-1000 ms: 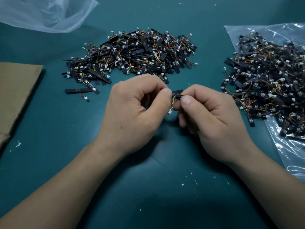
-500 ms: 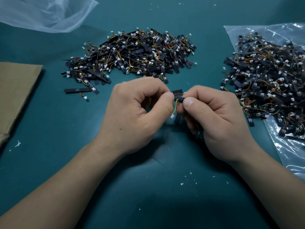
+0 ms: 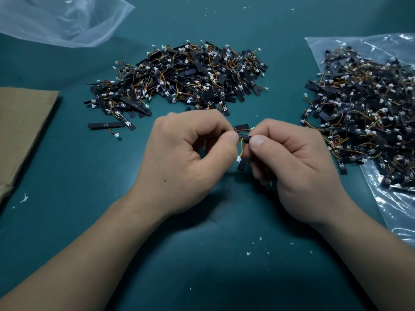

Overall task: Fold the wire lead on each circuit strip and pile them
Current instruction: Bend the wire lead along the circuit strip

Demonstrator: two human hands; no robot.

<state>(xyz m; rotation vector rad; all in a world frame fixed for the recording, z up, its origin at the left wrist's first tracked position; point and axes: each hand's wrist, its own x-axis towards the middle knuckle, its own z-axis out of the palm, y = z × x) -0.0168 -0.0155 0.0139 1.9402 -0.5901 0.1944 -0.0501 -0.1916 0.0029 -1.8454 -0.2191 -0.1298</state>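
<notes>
Wire lead point(image 3: 240, 147) now hangs lower | teal mat point(image 3: 67, 167) littered white

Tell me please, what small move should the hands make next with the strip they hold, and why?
Probably finish the fold: both hands, left hand and right hand, pinch one circuit strip above the table, and its wire lead hangs down loose, with the white connector below the strip. I would press the lead back against the strip, then drop it on the middle pile.

Both forearms reach in over the surface point(image 3: 67, 221). The left hand point(image 3: 186, 162) and right hand point(image 3: 296, 169) meet above it, fingers curled, thumbs pinching together.
</notes>
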